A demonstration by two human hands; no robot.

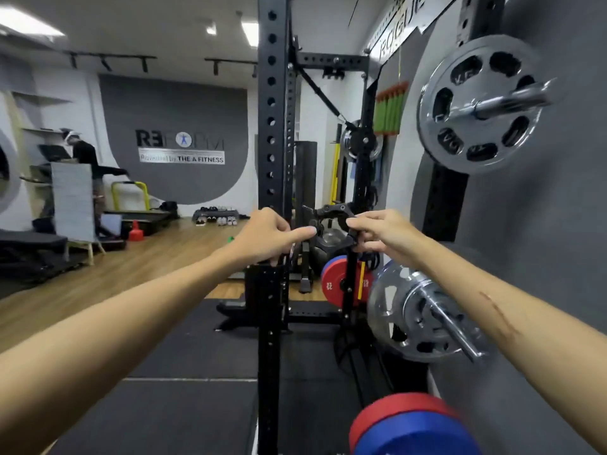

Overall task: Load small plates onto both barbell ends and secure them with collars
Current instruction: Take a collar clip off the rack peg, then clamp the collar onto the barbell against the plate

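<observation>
Both my arms reach forward at mid-frame. A black clamp collar (331, 215) hangs between my hands in front of the rack. My right hand (382, 233) pinches its right side and lever. My left hand (267, 236) touches its left side with thumb and fingertips, just right of the black rack upright (271, 133). A chrome plate (423, 318) sits on a steel peg at lower right, under my right forearm. A second chrome plate (478, 105) hangs on a peg at upper right.
Red and blue bumper plates (407, 425) lie at the bottom right, a red plate (335, 282) stands behind the rack. A grey wall closes the right side. Black mats and wood floor spread left, where a person (83, 156) stands at a treadmill.
</observation>
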